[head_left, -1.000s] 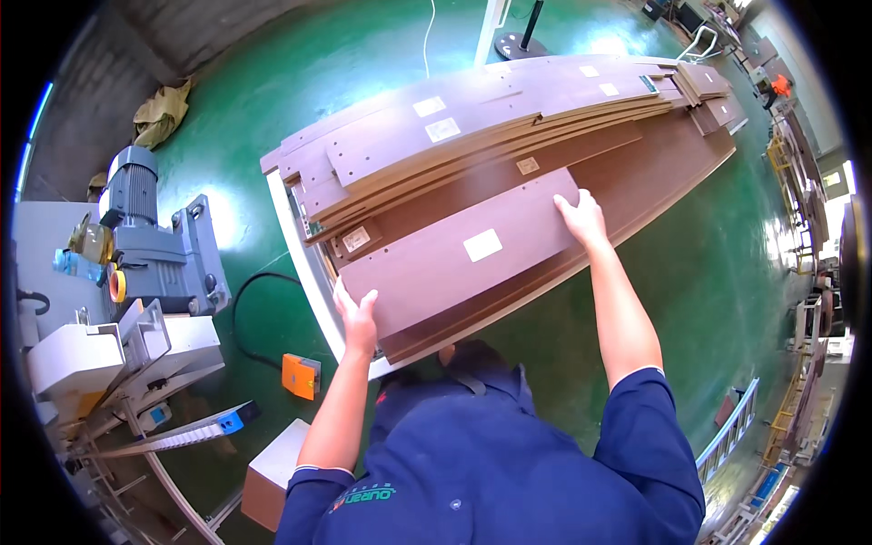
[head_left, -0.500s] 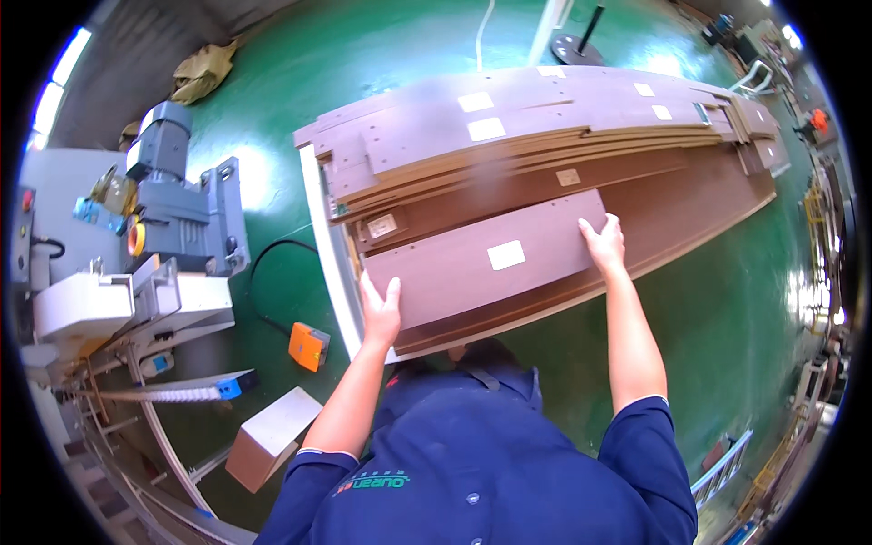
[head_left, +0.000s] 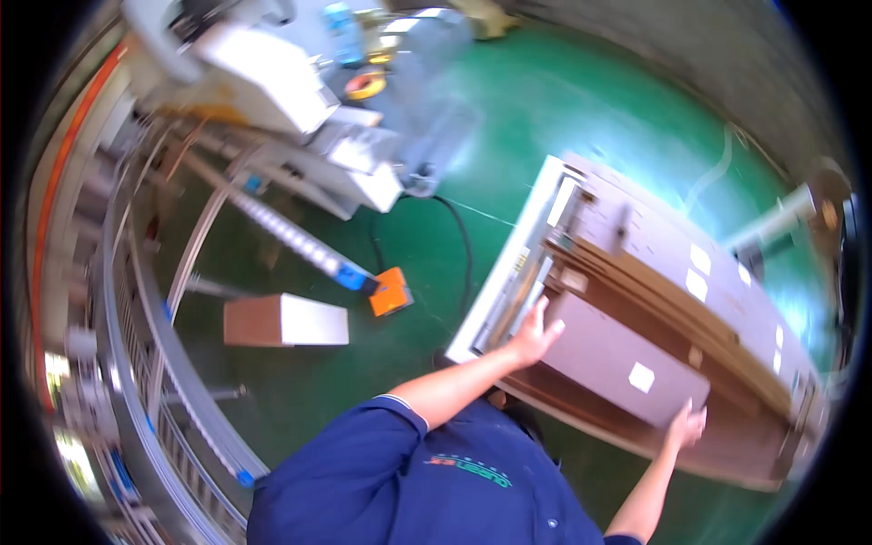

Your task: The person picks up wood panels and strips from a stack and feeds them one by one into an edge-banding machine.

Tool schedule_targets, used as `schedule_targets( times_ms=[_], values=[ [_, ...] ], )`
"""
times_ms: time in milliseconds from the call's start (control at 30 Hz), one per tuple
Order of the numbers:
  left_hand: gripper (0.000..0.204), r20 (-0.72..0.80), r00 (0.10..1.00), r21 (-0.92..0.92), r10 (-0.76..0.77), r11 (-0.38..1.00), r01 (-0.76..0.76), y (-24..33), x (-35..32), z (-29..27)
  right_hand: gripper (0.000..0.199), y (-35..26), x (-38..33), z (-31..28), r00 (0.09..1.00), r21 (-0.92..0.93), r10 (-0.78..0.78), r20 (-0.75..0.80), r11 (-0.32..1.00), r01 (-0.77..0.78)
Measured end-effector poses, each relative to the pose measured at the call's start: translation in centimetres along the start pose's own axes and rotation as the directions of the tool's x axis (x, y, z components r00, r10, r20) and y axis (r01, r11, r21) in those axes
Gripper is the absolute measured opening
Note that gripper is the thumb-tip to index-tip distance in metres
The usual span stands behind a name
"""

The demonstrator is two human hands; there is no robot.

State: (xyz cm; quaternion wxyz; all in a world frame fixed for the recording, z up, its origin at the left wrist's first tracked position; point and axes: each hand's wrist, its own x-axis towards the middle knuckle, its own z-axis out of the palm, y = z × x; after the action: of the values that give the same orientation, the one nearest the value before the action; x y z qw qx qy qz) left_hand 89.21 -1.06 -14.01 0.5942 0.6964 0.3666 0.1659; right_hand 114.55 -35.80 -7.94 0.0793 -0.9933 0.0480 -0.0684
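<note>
In the frame's lower right, the left hand (head_left: 536, 343) and right hand (head_left: 688, 426) gripped opposite ends of a brown panel (head_left: 604, 352); an orange box (head_left: 390, 292) lay left of centre.

Workshop, industrial. Floor (head_left: 522, 113): green, glossy, is reflecting light. Machine (head_left: 259, 82): pale, blurred, is standing at the upper left; a grey motor (head_left: 431, 41) is showing beside it. Rails (head_left: 211, 434): metal, are curving along the left side like conveyor track. Cable (head_left: 466, 245): black, is lying near an orange box (head_left: 391, 292). Boards (head_left: 656, 234): brown, stacked, are bearing white labels (head_left: 698, 259) on a white-edged surface (head_left: 509, 259). Shirt (head_left: 363, 481): navy, embroidered, is looking like workwear. Wall (head_left: 690, 45): grey, is rising beyond.
</note>
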Motion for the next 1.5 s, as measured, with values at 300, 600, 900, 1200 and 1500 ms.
schedule_targets(
  times_ms=[300, 600, 900, 1200, 1500],
  values=[
    [0.047, 0.017, 0.962, 0.129, -0.273, 0.955, 0.269, -10.5, -10.3, -14.7, 0.051, -9.1, -14.2, 2.5, 0.829, 0.264, -0.538, -0.153, 0.786, 0.559],
    [0.054, -0.220, 0.590, 0.245, -0.776, 0.542, 0.804, -24.4, -24.1, -28.9, 0.049, -20.9, -19.1, 1.3, 0.692, 0.244, -0.715, -0.098, 0.657, 0.713],
    [0.045, -0.288, 0.652, -0.064, -0.702, 0.693, 0.718, -25.0, -21.2, -31.2, 0.046, -20.8, -18.8, 5.6, 0.692, 0.021, -0.718, -0.076, 0.693, 0.721],
    [0.042, -0.369, 0.670, -0.129, -0.644, 0.750, 0.649, -29.4, -21.5, -34.6, 0.048, -22.2, -20.6, 3.8, 0.745, -0.027, -0.667, -0.008, 0.745, 0.666],
    [0.046, -0.429, 0.545, -0.315, -0.721, 0.684, 0.658, -31.9, -24.5, -42.0, 0.048, -21.7, -20.4, 4.3, 0.753, -0.032, -0.657, -0.042, 0.754, 0.656]
  ],
)
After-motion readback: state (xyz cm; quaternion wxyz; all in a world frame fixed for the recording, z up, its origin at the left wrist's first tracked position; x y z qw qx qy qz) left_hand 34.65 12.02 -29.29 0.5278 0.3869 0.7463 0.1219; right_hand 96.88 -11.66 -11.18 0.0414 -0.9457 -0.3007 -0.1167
